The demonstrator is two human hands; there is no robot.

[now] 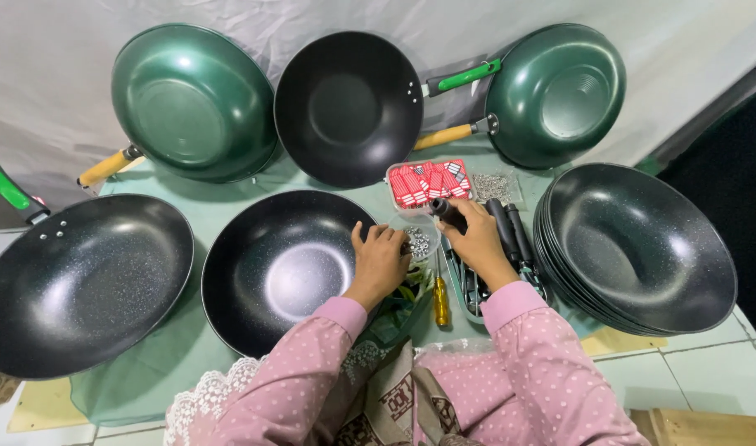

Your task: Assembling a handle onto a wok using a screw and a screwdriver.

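We start with the black handle (449, 213) in our right hand (480, 242): the fingers are curled shut around it, its rounded end sticking out up and to the left past the knuckles, so it lies free for fitting rather than buried in the palm. Just left of it sits a small clear bowl (419, 239) of silvery screws, and our left hand (381, 260) rests at that bowl's edge, fingers bent and loosely closed with the tips over the screws; whether they pinch one we cannot tell. The bowl lies between the two hands, so screws and handle are within one short reach of each other.

That left hand also lies over the right rim of the nearest wok (283, 268), a speckled black one with no handle showing, set directly in front of us, likely so its rim is close to the parts. Below the hands a yellow-handled screwdriver (440, 301) lies pointing away from us, and more black handles (510, 231) lie in a row just right of the right hand. Behind the bowl are a tray of red-and-white packets (430, 182) and a heap of small metal pieces (493, 187).

Farther out, a stack of bare black woks (642, 248) sits at the right. A black wok with a green handle (80, 281) lies at the left, and three more handled woks lean against the cloth at the back: green (192, 101), black (349, 107), green (559, 92).
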